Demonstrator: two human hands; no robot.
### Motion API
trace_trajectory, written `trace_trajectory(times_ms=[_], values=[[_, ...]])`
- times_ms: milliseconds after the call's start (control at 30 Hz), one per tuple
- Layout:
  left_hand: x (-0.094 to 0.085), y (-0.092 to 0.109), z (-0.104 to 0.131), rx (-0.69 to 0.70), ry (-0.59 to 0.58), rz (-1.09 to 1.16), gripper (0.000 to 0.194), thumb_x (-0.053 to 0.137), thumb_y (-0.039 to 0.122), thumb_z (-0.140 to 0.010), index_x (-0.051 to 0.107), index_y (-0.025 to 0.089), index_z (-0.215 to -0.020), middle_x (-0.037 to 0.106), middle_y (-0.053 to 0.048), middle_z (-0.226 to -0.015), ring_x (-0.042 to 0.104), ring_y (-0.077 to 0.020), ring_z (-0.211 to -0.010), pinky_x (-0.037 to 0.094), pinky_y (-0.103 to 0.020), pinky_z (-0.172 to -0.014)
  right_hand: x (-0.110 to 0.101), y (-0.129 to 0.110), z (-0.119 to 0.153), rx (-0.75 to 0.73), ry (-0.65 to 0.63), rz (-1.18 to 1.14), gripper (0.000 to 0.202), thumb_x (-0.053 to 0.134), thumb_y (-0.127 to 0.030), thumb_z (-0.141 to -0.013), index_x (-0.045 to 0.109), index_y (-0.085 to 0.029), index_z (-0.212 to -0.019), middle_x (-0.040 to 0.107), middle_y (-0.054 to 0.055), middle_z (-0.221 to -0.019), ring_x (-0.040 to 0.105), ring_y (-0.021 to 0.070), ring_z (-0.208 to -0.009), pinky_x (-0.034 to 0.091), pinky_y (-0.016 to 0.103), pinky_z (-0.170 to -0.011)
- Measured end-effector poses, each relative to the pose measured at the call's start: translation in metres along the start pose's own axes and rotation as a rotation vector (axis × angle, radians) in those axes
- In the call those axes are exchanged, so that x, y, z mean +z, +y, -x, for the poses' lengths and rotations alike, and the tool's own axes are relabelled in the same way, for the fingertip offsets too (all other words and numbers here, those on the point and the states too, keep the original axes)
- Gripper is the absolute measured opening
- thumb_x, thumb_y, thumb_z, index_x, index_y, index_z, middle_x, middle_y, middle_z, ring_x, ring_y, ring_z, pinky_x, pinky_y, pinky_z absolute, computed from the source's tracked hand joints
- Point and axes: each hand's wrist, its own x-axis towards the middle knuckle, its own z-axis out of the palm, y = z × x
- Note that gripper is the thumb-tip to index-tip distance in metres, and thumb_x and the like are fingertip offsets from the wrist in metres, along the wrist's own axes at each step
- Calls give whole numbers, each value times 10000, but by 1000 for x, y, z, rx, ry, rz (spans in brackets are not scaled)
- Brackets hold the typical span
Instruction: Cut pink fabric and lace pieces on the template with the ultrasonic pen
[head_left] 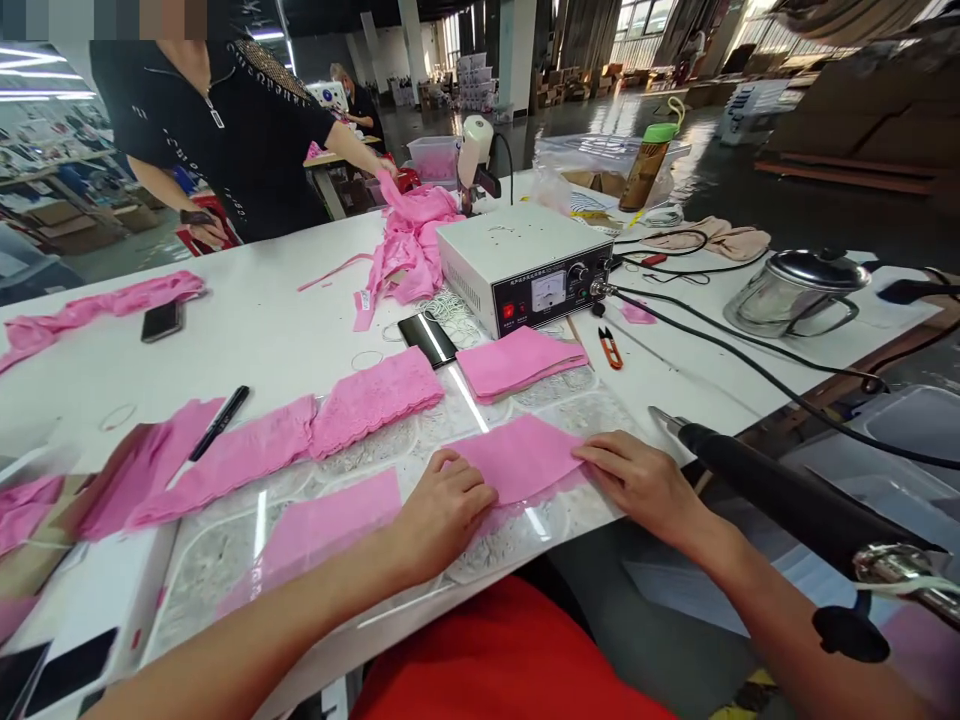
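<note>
A pink fabric panel (521, 460) lies in front of me on a glossy, marble-patterned sheet (600, 405). My left hand (448, 512) is closed at the panel's left end, fingers curled and pressed onto the cloth. At the opposite end my right hand (645, 485) pinches the corner between thumb and fingers. Under the left forearm rests a sheer pink piece (337, 525), partly hidden. Just beyond the panel is a folded pink stack (517, 362), with a scalloped pink lace strip (379, 400) to its left.
A black-handled tool (772, 490) with a metal tip juts in at the right, cabled to a control box (532, 260). Small orange snips (610, 348), a phone (427, 340) and a glass pot (799, 295) are on the table. Across it, a co-worker's hand (386, 168) touches a pink heap (412, 235).
</note>
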Motion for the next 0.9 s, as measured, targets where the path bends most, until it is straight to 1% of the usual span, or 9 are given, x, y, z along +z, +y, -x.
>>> trace_trajectory(times_ms=[133, 200, 267, 367, 500, 667, 800, 900], values=[[3, 0, 2, 7, 5, 33, 252, 458, 146, -963, 617, 185, -772, 622, 14, -708, 537, -129, -687, 342, -331, -903, -5, 4, 2, -19, 7, -21, 202, 500, -162, -931, 686, -210, -993, 718, 62, -915, 675, 169, -838, 576, 293, -737], [3, -2, 1, -2, -14, 69, 230, 488, 149, -952, 631, 185, -776, 636, 17, -714, 550, -124, -680, 344, -335, -899, -8, 6, 3, -38, -3, -42, 192, 507, -171, -933, 684, -211, -993, 715, 63, -923, 674, 169, -847, 579, 291, -726], [3, -3, 0, -30, -51, 114, 186, 542, 151, -927, 653, 185, -782, 656, 15, -721, 574, -126, -688, 349, -339, -885, -10, 8, 3, -65, -16, -58, 189, 512, -172, -932, 685, -207, -1001, 710, 70, -937, 674, 174, -861, 581, 289, -713], [-1, -4, -3, -108, -131, 191, 122, 614, 146, -884, 689, 186, -797, 691, 4, -746, 611, -143, -719, 359, -344, -866, -14, 10, 2, -100, -26, -88, 194, 514, -162, -930, 687, -196, -1011, 702, 79, -943, 677, 178, -872, 585, 286, -707], [-8, -4, -7, -188, -198, 261, 112, 643, 135, -855, 721, 190, -797, 721, -4, -766, 639, -156, -731, 369, -347, -876, -18, 13, 2, -131, -39, -131, 226, 504, -151, -931, 693, -202, -1043, 699, 74, -936, 684, 172, -863, 589, 281, -719], [-13, -5, -8, -207, -209, 306, 160, 624, 104, -844, 740, 207, -806, 742, 8, -774, 666, -153, -728, 398, -318, -875, -19, 19, 4, -117, -78, -165, 258, 512, -153, -929, 689, -232, -1099, 701, 70, -995, 687, 175, -920, 594, 290, -763], [-14, -6, -8, -217, -203, 336, 233, 568, 67, -848, 750, 204, -799, 748, 13, -764, 677, -146, -710, 426, -292, -864, -16, 22, 5, -86, -79, -192, 251, 511, -157, -932, 693, -235, -1085, 704, 65, -1001, 686, 170, -936, 593, 293, -792], [-14, -5, -9, -226, -186, 350, 264, 537, 58, -838, 756, 206, -821, 754, 5, -789, 684, -162, -745, 452, -289, -855, -15, 23, 5, -59, -87, -216, 243, 507, -165, -936, 690, -232, -1080, 703, 64, -1015, 683, 166, -952, 589, 291, -814]])
